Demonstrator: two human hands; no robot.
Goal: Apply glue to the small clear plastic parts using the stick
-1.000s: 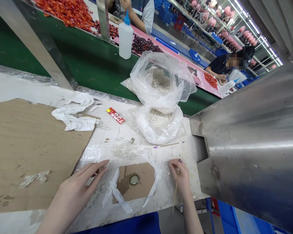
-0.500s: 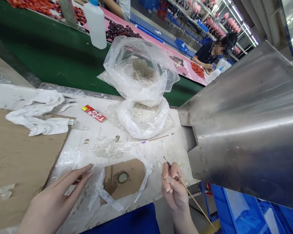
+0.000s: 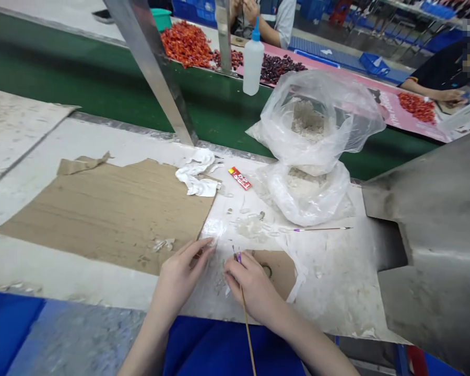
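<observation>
My right hand (image 3: 254, 287) is closed around a thin paintbrush (image 3: 246, 326), its long pale handle slanting down toward my body. Purple shows near its tip, and a second dark tip stands beside it; whether that is another tool I cannot tell. The hand is over the left part of a small cardboard piece (image 3: 285, 266), partly hiding a dark round ring (image 3: 267, 270). To the left, my left hand (image 3: 182, 274) has thumb and forefinger pinched together above the table; anything between them is too small to make out.
Two clear bags (image 3: 317, 203) of pale pieces stand behind, near a red packet (image 3: 239, 178) and another brush (image 3: 323, 228). A large cardboard sheet (image 3: 113, 209) lies left, with white cloth (image 3: 199, 175) on its corner. A metal housing (image 3: 434, 224) rises right. Co-workers sit beyond a bottle (image 3: 253, 65).
The view has swung left. My right hand has moved left, close to my left hand, and turned palm down with the paintbrush. The cardboard piece is now partly covered by it.
</observation>
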